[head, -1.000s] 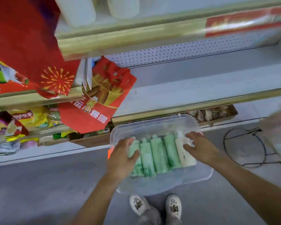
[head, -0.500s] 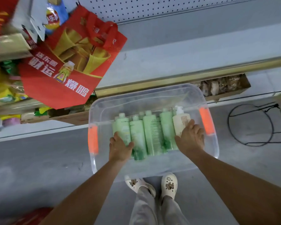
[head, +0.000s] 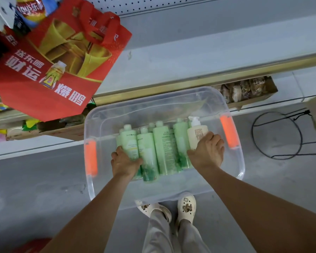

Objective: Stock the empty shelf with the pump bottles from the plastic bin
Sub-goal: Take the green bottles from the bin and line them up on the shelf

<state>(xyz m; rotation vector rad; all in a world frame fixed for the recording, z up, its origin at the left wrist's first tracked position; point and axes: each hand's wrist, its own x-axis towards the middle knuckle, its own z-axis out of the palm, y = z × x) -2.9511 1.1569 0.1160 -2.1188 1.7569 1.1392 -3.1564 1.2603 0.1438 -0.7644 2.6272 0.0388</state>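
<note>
Gripping on both sides: my left hand (head: 125, 162) is wrapped round the lower body of the leftmost green bottle (head: 128, 141), thumb across its front. My right hand (head: 207, 152) has its fingers curled over the lower end of the cream pump bottle (head: 197, 135), thumb against its left side. Both bottles lie inside the clear plastic bin (head: 144, 108), which is just on the near side of the shelving.

Between my hands the other green bottles (head: 164, 147) lie side by side and touching, caps pointing far. The cream one closes the row at the right, its white pump head also pointing far. I cannot tell whether either gripped bottle has left the bottom of the bin. Orange handles (head: 90, 157) mark the bin's left and right ends.

Beyond the bin the grey shelf (head: 190, 57) runs across the scene, with a gold strip (head: 190, 83) along its near edge and perforated board behind it. A red bag (head: 62, 57) hangs over its left end. Under the shelf at the right sits a cardboard tray (head: 250, 101) of wrapped packets. A black wire stand (head: 277, 134) is on the floor (head: 35, 179) right of the bin. My pale shoes (head: 186, 207) show at the bin's near edge.
</note>
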